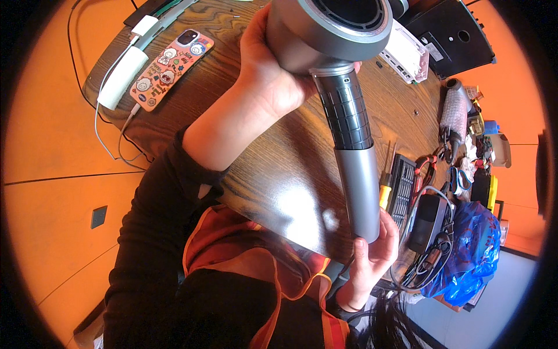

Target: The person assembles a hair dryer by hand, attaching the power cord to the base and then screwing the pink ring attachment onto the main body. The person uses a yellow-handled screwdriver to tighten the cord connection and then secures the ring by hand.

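Note:
A grey hair dryer [314, 43] is held up over the wooden table, its round head at the top and its handle pointing down toward me. My left hand [270, 78] is closed around the head, with part of its fingers hidden behind it. Below the head, the black gridded inner core [347, 110] of the handle lies bare. The smooth grey handle sleeve [359, 189] covers only the lower part of that core. My right hand [375, 250] grips the sleeve's bottom end between thumb and fingers. A dark cord [347, 266] runs down beside this hand.
On the wooden table [273, 157] lie a sticker-covered phone [172, 70], a white device [407, 55] and a black box [450, 36]. To the right are a yellow-handled screwdriver [385, 195], a bit set [401, 187], a black adapter [427, 224] with cables and a blue plastic bag [468, 253].

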The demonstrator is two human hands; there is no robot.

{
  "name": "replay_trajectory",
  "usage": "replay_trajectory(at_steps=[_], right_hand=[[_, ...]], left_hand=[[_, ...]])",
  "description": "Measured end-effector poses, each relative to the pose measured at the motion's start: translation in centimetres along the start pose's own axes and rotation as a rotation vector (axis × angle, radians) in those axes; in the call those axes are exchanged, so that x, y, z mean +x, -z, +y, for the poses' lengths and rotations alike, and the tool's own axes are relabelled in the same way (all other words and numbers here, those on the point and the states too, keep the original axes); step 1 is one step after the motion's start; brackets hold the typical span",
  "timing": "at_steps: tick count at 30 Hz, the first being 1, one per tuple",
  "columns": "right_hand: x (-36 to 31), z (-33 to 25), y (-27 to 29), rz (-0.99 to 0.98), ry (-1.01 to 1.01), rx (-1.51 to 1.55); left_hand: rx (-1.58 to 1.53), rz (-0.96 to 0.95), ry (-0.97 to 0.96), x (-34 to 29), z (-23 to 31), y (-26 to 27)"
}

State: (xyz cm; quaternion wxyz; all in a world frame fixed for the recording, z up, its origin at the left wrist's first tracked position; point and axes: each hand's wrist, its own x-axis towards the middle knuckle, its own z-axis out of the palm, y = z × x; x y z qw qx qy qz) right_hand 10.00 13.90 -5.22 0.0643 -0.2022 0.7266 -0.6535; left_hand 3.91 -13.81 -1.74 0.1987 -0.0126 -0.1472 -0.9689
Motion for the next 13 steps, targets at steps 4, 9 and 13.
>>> replay_trajectory(at_steps=[4,9,13], right_hand=[[-0.2,0.3,-0.3,0.054,0.107,-0.082],[0.3,0.4,-0.6,0.020,0.396,-0.506],[0.3,0.4,-1.2,0.060,0.453,-0.564]], left_hand=[[-0.077,-0.068,0.095,-0.1,0.5,-0.1],[-0.035,-0.216,0.118,0.6,-0.1,0.8],[-0.075,-0.303,0.157,1.4,-0.4,2.5]])
